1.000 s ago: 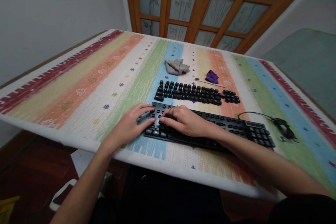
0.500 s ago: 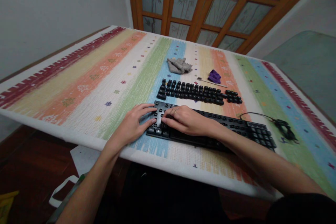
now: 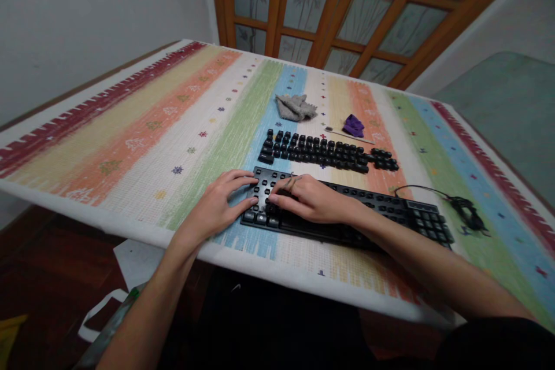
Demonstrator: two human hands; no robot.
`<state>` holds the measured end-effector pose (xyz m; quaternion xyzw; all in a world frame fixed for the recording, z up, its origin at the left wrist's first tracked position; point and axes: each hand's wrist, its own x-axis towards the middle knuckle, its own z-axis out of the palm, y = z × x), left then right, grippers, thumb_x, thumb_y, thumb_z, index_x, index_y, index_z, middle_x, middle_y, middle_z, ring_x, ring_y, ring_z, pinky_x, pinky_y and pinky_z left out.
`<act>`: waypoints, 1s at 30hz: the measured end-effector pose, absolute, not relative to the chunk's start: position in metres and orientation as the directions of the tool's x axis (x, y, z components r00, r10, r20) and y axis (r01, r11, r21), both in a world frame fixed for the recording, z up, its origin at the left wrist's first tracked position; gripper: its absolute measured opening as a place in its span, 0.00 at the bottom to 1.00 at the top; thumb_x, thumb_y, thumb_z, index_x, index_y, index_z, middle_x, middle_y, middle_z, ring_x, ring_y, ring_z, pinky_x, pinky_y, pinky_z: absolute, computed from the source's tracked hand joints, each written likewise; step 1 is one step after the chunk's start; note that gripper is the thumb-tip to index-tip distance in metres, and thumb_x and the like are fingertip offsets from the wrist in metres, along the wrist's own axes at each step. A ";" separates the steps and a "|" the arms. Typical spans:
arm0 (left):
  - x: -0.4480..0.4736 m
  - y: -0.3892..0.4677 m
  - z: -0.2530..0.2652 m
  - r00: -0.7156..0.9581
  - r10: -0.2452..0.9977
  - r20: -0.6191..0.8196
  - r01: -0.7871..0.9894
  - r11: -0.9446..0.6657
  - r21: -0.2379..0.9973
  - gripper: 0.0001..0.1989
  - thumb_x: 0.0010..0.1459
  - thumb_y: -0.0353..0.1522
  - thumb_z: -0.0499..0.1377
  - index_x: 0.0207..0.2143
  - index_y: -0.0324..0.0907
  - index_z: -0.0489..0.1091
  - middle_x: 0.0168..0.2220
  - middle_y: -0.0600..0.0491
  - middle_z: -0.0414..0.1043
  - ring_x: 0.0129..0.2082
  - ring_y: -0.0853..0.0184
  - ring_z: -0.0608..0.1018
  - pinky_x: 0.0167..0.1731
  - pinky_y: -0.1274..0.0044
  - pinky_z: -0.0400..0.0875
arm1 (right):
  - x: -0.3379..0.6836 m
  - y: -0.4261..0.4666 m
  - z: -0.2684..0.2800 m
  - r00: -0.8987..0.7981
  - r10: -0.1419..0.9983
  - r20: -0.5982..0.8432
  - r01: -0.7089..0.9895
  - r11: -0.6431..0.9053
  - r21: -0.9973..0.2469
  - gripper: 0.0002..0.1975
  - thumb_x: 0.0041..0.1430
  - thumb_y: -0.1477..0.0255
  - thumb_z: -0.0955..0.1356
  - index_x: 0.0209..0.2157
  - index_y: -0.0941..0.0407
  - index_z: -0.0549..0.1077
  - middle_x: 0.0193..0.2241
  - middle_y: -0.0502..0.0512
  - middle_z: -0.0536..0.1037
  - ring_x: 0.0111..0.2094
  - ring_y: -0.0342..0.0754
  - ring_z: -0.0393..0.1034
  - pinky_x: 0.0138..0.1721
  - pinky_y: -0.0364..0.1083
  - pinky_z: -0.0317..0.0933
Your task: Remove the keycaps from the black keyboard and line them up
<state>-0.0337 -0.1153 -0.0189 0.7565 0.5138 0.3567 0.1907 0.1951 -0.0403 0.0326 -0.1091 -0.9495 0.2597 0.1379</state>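
A black keyboard [image 3: 338, 232] lies near the table's front edge, with many keycaps off its left part and bare switches showing there. My left hand [image 3: 219, 199] spans its left end, index finger at the far corner and thumb lower down, holding it. Over the exposed switches, my right hand [image 3: 303, 198] is closed in a pinch, fingertips down at the keyboard. A thin line crosses its fingers; what the fingertips hold is too small to name. Loose black keycaps [image 3: 316, 150] sit in rows just behind the keyboard.
Behind the keycaps lie a crumpled grey cloth [image 3: 296, 108], a purple cloth [image 3: 354, 125] and a thin brush-like stick [image 3: 349, 136]. The keyboard's coiled cable [image 3: 468, 214] rests on the right. A striped tablecloth [image 3: 130, 156] covers the table.
My right fingers have shifted slightly, and the thin line across them shows more clearly. My left hand stays in place on the keyboard.
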 end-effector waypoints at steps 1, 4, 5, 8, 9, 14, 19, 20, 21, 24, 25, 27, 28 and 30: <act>-0.034 -0.116 -0.019 0.217 0.913 0.345 0.642 -0.400 0.654 0.14 0.63 0.37 0.62 0.50 0.44 0.73 0.52 0.48 0.73 0.53 0.60 0.76 0.58 0.63 0.70 | 0.195 -0.041 0.034 -0.942 0.261 0.210 0.121 0.849 -0.514 0.15 0.73 0.70 0.59 0.37 0.61 0.74 0.31 0.57 0.77 0.31 0.44 0.71 0.38 0.44 0.64; -0.033 -0.117 -0.019 0.220 0.916 0.335 0.650 -0.394 0.650 0.14 0.63 0.38 0.62 0.50 0.44 0.73 0.52 0.48 0.73 0.53 0.60 0.76 0.57 0.62 0.70 | 0.197 -0.045 0.038 -0.957 0.170 0.235 0.048 0.892 -0.449 0.16 0.73 0.70 0.59 0.37 0.61 0.73 0.30 0.56 0.75 0.31 0.45 0.69 0.38 0.44 0.64; -0.033 -0.118 -0.019 0.219 0.917 0.332 0.653 -0.391 0.649 0.15 0.63 0.38 0.61 0.50 0.45 0.73 0.52 0.48 0.73 0.53 0.60 0.76 0.58 0.62 0.70 | 0.197 -0.046 0.039 -0.959 0.153 0.239 0.036 0.901 -0.432 0.16 0.73 0.70 0.59 0.37 0.61 0.73 0.29 0.56 0.75 0.31 0.45 0.68 0.37 0.44 0.63; -0.032 -0.120 -0.020 0.212 0.921 0.327 0.653 -0.383 0.654 0.15 0.63 0.38 0.61 0.51 0.45 0.73 0.54 0.48 0.73 0.54 0.59 0.75 0.59 0.61 0.69 | 0.198 -0.050 0.043 -0.960 0.165 0.228 0.054 0.903 -0.426 0.15 0.73 0.70 0.60 0.37 0.61 0.74 0.28 0.55 0.75 0.29 0.45 0.67 0.35 0.44 0.63; -0.032 -0.120 -0.020 0.210 0.921 0.328 0.651 -0.382 0.656 0.15 0.63 0.38 0.61 0.51 0.45 0.73 0.54 0.47 0.73 0.55 0.59 0.75 0.59 0.60 0.68 | 0.198 -0.050 0.044 -0.961 0.183 0.208 0.077 0.898 -0.434 0.14 0.72 0.70 0.61 0.37 0.61 0.74 0.28 0.56 0.75 0.29 0.45 0.68 0.35 0.44 0.63; -0.031 -0.122 -0.021 0.211 0.919 0.334 0.648 -0.387 0.656 0.16 0.63 0.38 0.61 0.52 0.45 0.73 0.56 0.48 0.73 0.57 0.58 0.74 0.60 0.58 0.67 | 0.195 -0.053 0.052 -0.959 0.283 0.017 0.241 0.845 -0.477 0.07 0.66 0.74 0.66 0.35 0.61 0.76 0.29 0.55 0.77 0.28 0.44 0.68 0.34 0.44 0.61; -0.031 -0.121 -0.022 0.210 0.917 0.341 0.652 -0.391 0.649 0.16 0.63 0.36 0.62 0.52 0.44 0.73 0.56 0.47 0.73 0.56 0.59 0.74 0.59 0.59 0.68 | 0.192 -0.056 0.055 -0.933 0.359 -0.031 0.325 0.803 -0.499 0.08 0.63 0.78 0.66 0.31 0.62 0.77 0.26 0.54 0.77 0.26 0.43 0.66 0.33 0.43 0.59; -0.031 -0.121 -0.022 0.211 0.916 0.341 0.653 -0.391 0.649 0.16 0.63 0.36 0.63 0.52 0.44 0.73 0.56 0.47 0.73 0.56 0.59 0.74 0.59 0.59 0.68 | 0.191 -0.056 0.054 -0.934 0.356 -0.030 0.322 0.802 -0.503 0.08 0.63 0.78 0.66 0.31 0.62 0.77 0.26 0.55 0.77 0.26 0.43 0.67 0.33 0.43 0.59; -0.032 -0.121 -0.023 0.212 0.916 0.341 0.652 -0.392 0.648 0.16 0.62 0.36 0.63 0.52 0.44 0.73 0.56 0.48 0.73 0.56 0.59 0.74 0.59 0.59 0.68 | 0.191 -0.056 0.054 -0.936 0.350 -0.026 0.314 0.803 -0.506 0.09 0.63 0.79 0.66 0.31 0.62 0.77 0.26 0.55 0.77 0.26 0.43 0.67 0.33 0.43 0.60; -0.031 -0.120 -0.024 0.211 0.913 0.350 0.648 -0.399 0.649 0.16 0.63 0.35 0.63 0.52 0.44 0.73 0.56 0.47 0.73 0.57 0.59 0.74 0.59 0.59 0.67 | 0.191 -0.055 0.050 -0.947 0.322 0.013 0.272 0.819 -0.505 0.09 0.63 0.79 0.65 0.31 0.62 0.77 0.28 0.56 0.78 0.27 0.43 0.68 0.35 0.44 0.61; -0.031 -0.120 -0.024 0.210 0.911 0.356 0.647 -0.402 0.648 0.16 0.62 0.35 0.63 0.52 0.44 0.73 0.56 0.47 0.73 0.57 0.59 0.74 0.59 0.59 0.67 | 0.192 -0.055 0.048 -0.948 0.318 0.030 0.261 0.825 -0.502 0.09 0.63 0.79 0.65 0.32 0.62 0.77 0.28 0.56 0.78 0.27 0.43 0.68 0.35 0.44 0.62; -0.031 -0.121 -0.024 0.211 0.907 0.364 0.645 -0.409 0.645 0.16 0.62 0.35 0.63 0.52 0.43 0.73 0.56 0.47 0.74 0.56 0.59 0.74 0.59 0.59 0.68 | 0.192 -0.055 0.046 -0.946 0.317 0.064 0.246 0.833 -0.495 0.09 0.63 0.79 0.65 0.33 0.61 0.77 0.30 0.56 0.79 0.28 0.44 0.69 0.37 0.44 0.63; -0.031 -0.121 -0.024 0.212 0.907 0.364 0.645 -0.410 0.645 0.16 0.62 0.35 0.63 0.52 0.44 0.73 0.56 0.47 0.74 0.56 0.59 0.74 0.59 0.59 0.67 | 0.192 -0.055 0.045 -0.946 0.314 0.079 0.236 0.838 -0.493 0.09 0.63 0.79 0.64 0.33 0.61 0.77 0.31 0.57 0.79 0.29 0.44 0.69 0.37 0.44 0.64; -0.031 -0.121 -0.023 0.215 0.908 0.361 0.642 -0.410 0.648 0.16 0.62 0.35 0.63 0.52 0.44 0.73 0.56 0.48 0.74 0.56 0.59 0.74 0.59 0.59 0.67 | 0.193 -0.055 0.044 -0.950 0.296 0.103 0.210 0.844 -0.494 0.09 0.63 0.79 0.64 0.34 0.60 0.77 0.31 0.57 0.79 0.30 0.46 0.71 0.38 0.45 0.65</act>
